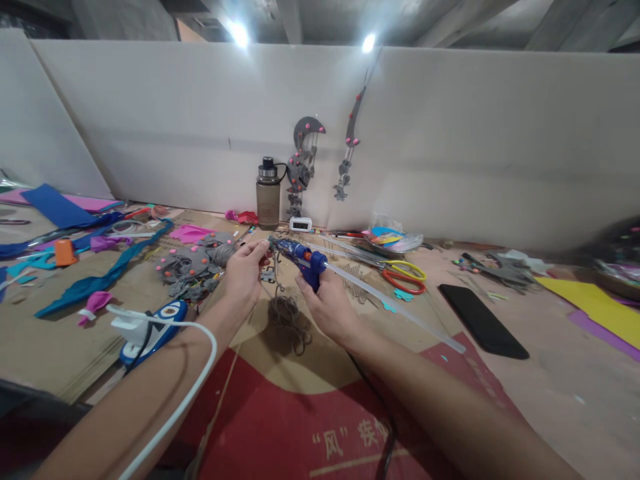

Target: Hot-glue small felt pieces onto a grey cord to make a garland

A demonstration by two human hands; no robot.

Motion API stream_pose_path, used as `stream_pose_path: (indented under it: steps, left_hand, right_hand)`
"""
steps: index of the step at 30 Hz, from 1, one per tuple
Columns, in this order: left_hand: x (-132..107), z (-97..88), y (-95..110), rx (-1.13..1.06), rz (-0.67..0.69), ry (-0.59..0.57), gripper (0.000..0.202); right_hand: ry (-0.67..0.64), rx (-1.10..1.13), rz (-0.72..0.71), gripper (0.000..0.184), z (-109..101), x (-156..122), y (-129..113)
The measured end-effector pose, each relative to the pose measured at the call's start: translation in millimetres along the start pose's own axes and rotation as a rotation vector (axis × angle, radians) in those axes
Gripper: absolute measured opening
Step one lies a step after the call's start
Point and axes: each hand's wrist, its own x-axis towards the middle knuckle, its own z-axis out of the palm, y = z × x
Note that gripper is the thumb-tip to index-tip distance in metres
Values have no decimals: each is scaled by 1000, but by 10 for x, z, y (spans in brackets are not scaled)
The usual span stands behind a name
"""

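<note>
My right hand [330,303] is wrapped round the handle of a blue hot glue gun [313,263], whose nozzle points left. A long clear glue stick [395,303] sticks out of its back. My left hand [246,272] pinches a small grey piece at the nozzle's tip; its exact shape is too small to make out. Below the two hands, grey cord [287,313] lies in a loose tangle on the cardboard, with a strand rising toward the fingers. Left of my left hand rests a pile of grey felt pieces with pink dots [185,267].
A bottle [269,200] stands at the wall beside a small white digital clock [301,225]. Scissors [405,275] and a black phone [483,320] lie to the right. A power strip [159,327] with a white cable is at the left. Grey moon ornaments [299,173] hang on the wall.
</note>
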Motion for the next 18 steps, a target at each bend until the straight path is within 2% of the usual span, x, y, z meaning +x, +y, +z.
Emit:
stream_pose_path:
  steps: [14,18]
  left_hand:
    - [-15,23,32,-9,-24,-1,20]
    - [2,16,22,-5,-26,6,22]
  right_hand:
    - [30,-14,-42,24,-4,15,30]
    - [24,5,10,21,-13,12,23]
